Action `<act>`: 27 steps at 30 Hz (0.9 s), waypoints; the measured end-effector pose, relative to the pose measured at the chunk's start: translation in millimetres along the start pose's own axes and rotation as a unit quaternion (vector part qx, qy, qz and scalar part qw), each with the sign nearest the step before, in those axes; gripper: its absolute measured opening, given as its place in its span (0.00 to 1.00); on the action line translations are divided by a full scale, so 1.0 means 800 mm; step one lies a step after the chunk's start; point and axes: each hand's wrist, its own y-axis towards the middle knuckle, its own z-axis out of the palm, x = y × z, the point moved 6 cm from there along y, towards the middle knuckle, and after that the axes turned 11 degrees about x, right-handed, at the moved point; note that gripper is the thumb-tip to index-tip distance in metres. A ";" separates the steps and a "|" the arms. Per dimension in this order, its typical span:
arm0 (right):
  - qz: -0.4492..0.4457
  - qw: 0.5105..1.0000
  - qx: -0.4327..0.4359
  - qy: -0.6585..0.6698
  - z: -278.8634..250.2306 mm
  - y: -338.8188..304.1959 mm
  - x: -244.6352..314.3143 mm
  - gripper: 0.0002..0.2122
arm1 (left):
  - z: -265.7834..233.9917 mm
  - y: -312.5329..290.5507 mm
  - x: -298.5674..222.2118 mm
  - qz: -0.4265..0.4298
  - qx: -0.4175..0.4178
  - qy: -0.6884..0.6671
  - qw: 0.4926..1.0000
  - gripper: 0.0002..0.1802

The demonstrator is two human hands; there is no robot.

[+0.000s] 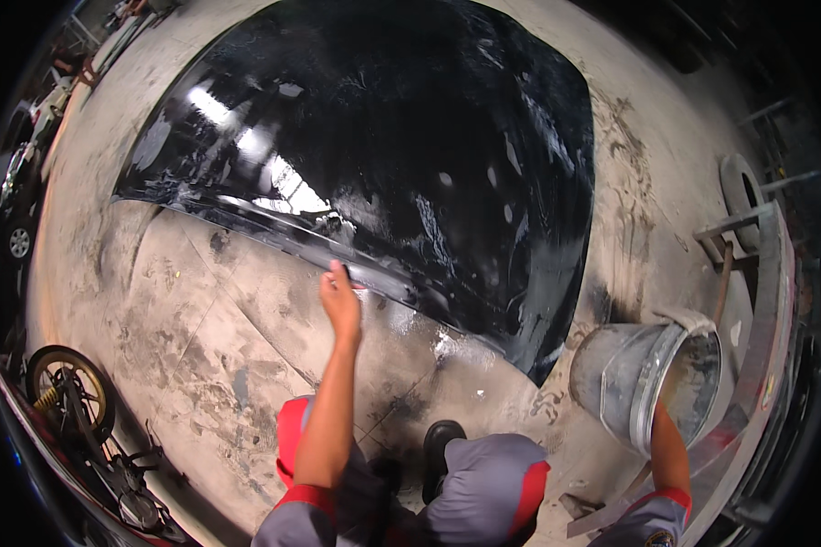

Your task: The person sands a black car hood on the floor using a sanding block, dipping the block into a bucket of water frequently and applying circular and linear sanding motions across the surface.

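A large black car hood [374, 137], wet and patched with dull grey spots, lies in front of me. At its near edge, my left hand [339, 299] is closed, with the thumb pointing up. A dark bit and a sliver of red show beside its fingers, but what it holds is not clear. To my right, a grey, stained bucket [609, 372] tilts with its mouth facing right. My right forearm [670, 453] reaches into that mouth. The fingers of the right hand are hidden inside.
A pale cloth [687, 319] hangs over the bucket's rim. Close to it on the right stand a metal frame [764, 310] and a tire [741, 196]. A motorcycle wheel [71, 394] is at the lower left. The concrete floor [205, 314] has dark smears.
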 end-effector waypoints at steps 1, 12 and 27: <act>0.003 1.000 -0.001 0.006 -0.003 0.009 -0.003 0.23 | -0.005 0.011 -0.016 -0.013 0.007 -0.003 1.000 0.24; 0.015 0.997 0.065 0.030 0.089 0.109 0.074 0.23 | -0.040 0.040 -0.037 -0.057 0.046 0.108 0.991 0.25; 0.007 0.992 0.122 0.023 0.282 0.155 0.168 0.23 | -0.042 0.032 -0.026 -0.018 0.056 0.112 0.992 0.28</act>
